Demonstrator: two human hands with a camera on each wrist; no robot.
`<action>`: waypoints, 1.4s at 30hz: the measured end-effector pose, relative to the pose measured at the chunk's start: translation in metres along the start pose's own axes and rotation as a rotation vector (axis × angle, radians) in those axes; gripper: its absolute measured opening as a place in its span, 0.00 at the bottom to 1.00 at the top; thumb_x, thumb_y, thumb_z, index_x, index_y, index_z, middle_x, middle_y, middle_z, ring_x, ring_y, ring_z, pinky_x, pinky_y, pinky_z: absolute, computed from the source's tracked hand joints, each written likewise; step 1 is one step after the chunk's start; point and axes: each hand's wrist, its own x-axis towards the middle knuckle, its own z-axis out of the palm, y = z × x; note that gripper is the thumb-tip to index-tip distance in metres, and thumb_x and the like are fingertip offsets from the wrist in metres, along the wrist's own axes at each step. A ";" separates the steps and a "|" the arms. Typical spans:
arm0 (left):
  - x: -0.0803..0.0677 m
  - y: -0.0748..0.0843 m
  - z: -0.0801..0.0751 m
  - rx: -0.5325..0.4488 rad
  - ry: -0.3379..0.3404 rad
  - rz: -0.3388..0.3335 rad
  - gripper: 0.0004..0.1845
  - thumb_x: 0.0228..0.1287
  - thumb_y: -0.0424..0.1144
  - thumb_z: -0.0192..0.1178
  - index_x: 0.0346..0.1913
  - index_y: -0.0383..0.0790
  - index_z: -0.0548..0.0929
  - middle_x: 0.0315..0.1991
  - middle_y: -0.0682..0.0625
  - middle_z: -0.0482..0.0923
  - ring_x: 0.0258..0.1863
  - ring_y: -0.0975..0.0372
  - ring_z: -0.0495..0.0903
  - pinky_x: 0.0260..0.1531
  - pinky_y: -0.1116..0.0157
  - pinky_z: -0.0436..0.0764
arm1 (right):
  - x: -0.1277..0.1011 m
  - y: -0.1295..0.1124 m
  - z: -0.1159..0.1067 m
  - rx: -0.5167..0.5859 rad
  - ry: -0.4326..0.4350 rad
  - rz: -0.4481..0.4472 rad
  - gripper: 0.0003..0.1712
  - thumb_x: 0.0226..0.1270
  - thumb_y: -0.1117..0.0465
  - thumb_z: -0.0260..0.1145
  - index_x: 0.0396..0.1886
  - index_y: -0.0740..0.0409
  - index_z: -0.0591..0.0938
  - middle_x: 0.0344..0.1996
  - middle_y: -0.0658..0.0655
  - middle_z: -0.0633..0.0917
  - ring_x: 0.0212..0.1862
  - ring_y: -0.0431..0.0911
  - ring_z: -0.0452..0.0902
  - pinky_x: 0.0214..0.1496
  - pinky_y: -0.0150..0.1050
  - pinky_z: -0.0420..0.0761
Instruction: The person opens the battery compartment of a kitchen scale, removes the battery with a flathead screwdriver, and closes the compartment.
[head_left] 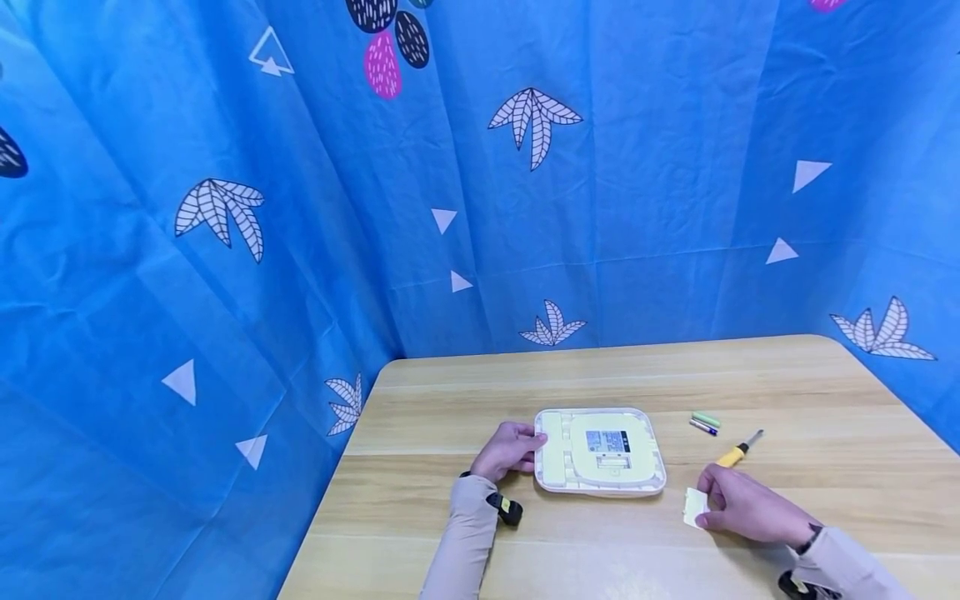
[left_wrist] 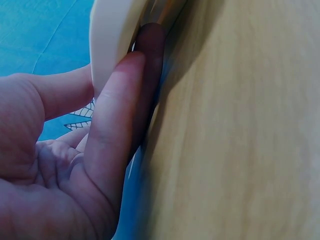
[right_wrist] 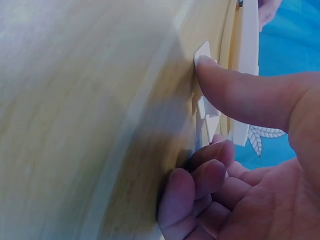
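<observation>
A white rounded rectangular device (head_left: 637,454) lies on the table with a printed label and a small recessed compartment (head_left: 613,461) facing up. My left hand (head_left: 506,454) grips its left edge, the thumb on top. In the left wrist view, fingers (left_wrist: 112,110) reach under the device's rim (left_wrist: 106,45). To the right of the device, my right hand (head_left: 750,504) pinches a small white cover (head_left: 694,505) by its right side, close to the tabletop. The right wrist view shows the thumb (right_wrist: 235,92) against the cover (right_wrist: 202,50); part of it is hidden.
Beyond my right hand lies a screwdriver (head_left: 735,454) with a yellow handle. Two small cylinders that look like batteries, one green (head_left: 706,419) and one white and blue (head_left: 703,427), lie side by side. Blue patterned curtains (head_left: 525,208) hang behind and left of the wooden table (head_left: 450,383).
</observation>
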 end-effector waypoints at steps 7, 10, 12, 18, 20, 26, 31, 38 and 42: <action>0.000 -0.001 0.001 0.000 -0.001 0.004 0.20 0.72 0.38 0.66 0.59 0.29 0.79 0.34 0.49 0.88 0.27 0.66 0.84 0.24 0.74 0.87 | -0.001 0.001 0.001 0.021 0.005 0.033 0.25 0.53 0.59 0.81 0.41 0.60 0.74 0.30 0.52 0.76 0.30 0.39 0.67 0.28 0.30 0.69; 0.000 -0.001 0.000 -0.015 -0.007 0.005 0.18 0.72 0.37 0.65 0.58 0.29 0.80 0.32 0.51 0.88 0.27 0.66 0.84 0.23 0.74 0.87 | -0.001 0.003 0.001 0.056 0.024 0.010 0.26 0.54 0.60 0.80 0.42 0.62 0.72 0.31 0.53 0.77 0.30 0.39 0.69 0.29 0.30 0.71; 0.000 -0.001 0.000 -0.017 -0.009 0.012 0.18 0.73 0.37 0.64 0.58 0.28 0.80 0.31 0.51 0.87 0.26 0.67 0.84 0.23 0.74 0.87 | -0.001 0.006 0.001 0.101 0.025 -0.025 0.26 0.56 0.62 0.79 0.44 0.63 0.71 0.30 0.52 0.79 0.29 0.37 0.70 0.28 0.30 0.72; 0.000 -0.002 -0.001 -0.020 -0.007 0.013 0.17 0.73 0.37 0.64 0.57 0.29 0.80 0.31 0.51 0.87 0.26 0.66 0.84 0.24 0.74 0.87 | -0.001 0.018 -0.002 0.344 -0.066 -0.051 0.26 0.59 0.67 0.75 0.49 0.72 0.69 0.25 0.52 0.81 0.22 0.35 0.70 0.21 0.28 0.73; 0.000 -0.002 0.000 -0.018 -0.006 0.014 0.17 0.73 0.37 0.65 0.57 0.29 0.80 0.32 0.51 0.87 0.27 0.66 0.84 0.25 0.73 0.88 | 0.000 0.020 -0.003 0.401 -0.092 -0.030 0.26 0.59 0.68 0.75 0.50 0.74 0.70 0.27 0.55 0.83 0.22 0.36 0.72 0.20 0.28 0.75; -0.001 -0.001 0.000 -0.016 0.000 0.009 0.19 0.72 0.38 0.65 0.59 0.28 0.80 0.34 0.49 0.88 0.27 0.66 0.84 0.25 0.73 0.88 | 0.002 0.021 -0.007 0.440 -0.128 -0.020 0.25 0.60 0.68 0.73 0.51 0.79 0.73 0.28 0.56 0.86 0.22 0.36 0.74 0.21 0.29 0.77; -0.001 0.001 0.000 -0.005 0.004 0.004 0.20 0.72 0.38 0.66 0.59 0.28 0.80 0.36 0.47 0.89 0.28 0.66 0.84 0.25 0.73 0.88 | 0.003 0.020 -0.009 0.457 -0.149 -0.001 0.18 0.67 0.66 0.69 0.48 0.77 0.77 0.27 0.56 0.87 0.23 0.36 0.74 0.22 0.29 0.78; 0.000 0.003 0.000 0.002 0.006 0.008 0.21 0.72 0.39 0.66 0.60 0.28 0.79 0.39 0.43 0.90 0.28 0.65 0.85 0.25 0.72 0.88 | 0.005 0.019 -0.008 0.429 -0.127 0.035 0.14 0.69 0.67 0.66 0.47 0.76 0.80 0.27 0.56 0.86 0.25 0.38 0.75 0.23 0.29 0.78; -0.001 0.003 0.000 -0.004 -0.001 0.004 0.20 0.71 0.38 0.66 0.59 0.28 0.79 0.39 0.43 0.90 0.28 0.65 0.85 0.24 0.72 0.88 | 0.004 0.016 -0.011 0.414 -0.112 0.035 0.15 0.68 0.67 0.66 0.47 0.77 0.81 0.28 0.56 0.85 0.25 0.38 0.76 0.22 0.29 0.78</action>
